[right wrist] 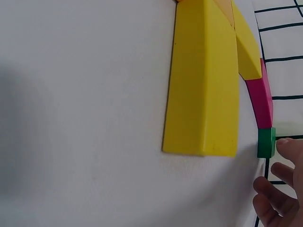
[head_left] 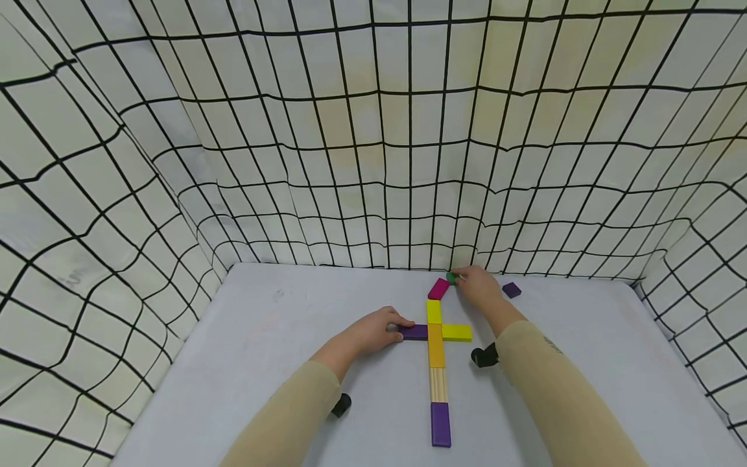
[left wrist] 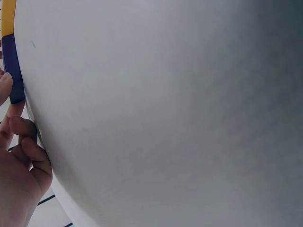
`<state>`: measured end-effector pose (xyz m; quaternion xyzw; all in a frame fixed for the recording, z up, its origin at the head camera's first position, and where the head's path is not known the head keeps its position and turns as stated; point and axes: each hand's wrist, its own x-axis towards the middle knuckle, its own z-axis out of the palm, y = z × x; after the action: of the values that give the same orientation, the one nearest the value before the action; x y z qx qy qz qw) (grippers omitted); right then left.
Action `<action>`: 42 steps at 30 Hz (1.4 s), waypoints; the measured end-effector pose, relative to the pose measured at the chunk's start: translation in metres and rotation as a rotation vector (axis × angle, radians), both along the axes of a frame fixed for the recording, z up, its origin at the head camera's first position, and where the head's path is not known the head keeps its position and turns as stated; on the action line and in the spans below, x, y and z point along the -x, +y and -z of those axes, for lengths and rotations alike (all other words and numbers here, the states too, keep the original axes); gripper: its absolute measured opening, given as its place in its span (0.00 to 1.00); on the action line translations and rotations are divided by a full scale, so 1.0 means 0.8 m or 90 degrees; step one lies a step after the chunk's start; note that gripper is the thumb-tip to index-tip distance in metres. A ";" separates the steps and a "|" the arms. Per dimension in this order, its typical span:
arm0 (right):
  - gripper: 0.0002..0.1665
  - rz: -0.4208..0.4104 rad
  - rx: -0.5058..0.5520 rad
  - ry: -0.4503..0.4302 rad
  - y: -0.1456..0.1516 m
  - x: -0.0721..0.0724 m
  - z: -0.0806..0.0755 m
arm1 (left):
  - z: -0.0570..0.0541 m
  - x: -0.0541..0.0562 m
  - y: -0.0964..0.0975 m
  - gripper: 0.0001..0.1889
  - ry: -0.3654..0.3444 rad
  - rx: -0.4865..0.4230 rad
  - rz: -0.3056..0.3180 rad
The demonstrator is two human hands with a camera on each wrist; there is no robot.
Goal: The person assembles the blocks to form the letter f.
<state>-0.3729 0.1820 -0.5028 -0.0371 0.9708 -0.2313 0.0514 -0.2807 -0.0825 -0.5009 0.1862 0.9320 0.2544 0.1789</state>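
My left hand [head_left: 373,329] pinches the outer end of a dark purple block [head_left: 414,333] between thumb and forefinger. That block's inner end meets an orange block [head_left: 436,346]. At the far end of the row, my right hand [head_left: 478,285] has its fingertips at a small green block [right wrist: 266,143], its other fingers loosely bent. The green block adjoins a slanted magenta block [head_left: 439,288]. Below that lies a short yellow block [head_left: 434,311], touching the orange one. A longer yellow block [right wrist: 203,80] sticks out right from the orange block.
A ribbed pale wooden block [head_left: 438,385] and a purple block [head_left: 441,425] continue the row toward me. One loose dark purple block [head_left: 511,290] lies right of my right hand. Black netting [head_left: 408,162] rises behind and beside the white table [head_left: 262,311].
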 end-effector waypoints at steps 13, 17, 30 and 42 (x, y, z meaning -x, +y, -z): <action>0.23 0.013 0.009 0.003 0.030 -0.020 -0.031 | 0.001 0.001 0.000 0.18 -0.007 -0.010 -0.002; 0.24 0.011 -0.010 0.005 0.046 -0.023 -0.037 | 0.005 0.001 -0.002 0.18 -0.009 -0.015 -0.009; 0.25 -0.009 -0.051 0.034 0.100 -0.038 -0.055 | 0.003 0.000 0.000 0.18 -0.006 -0.029 -0.008; 0.26 0.006 -0.047 0.014 0.118 -0.045 -0.053 | 0.003 0.001 0.001 0.18 -0.005 -0.026 -0.003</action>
<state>-0.3369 0.2765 -0.4603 -0.0328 0.9794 -0.1953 0.0406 -0.2816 -0.0821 -0.5036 0.1869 0.9262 0.2747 0.1784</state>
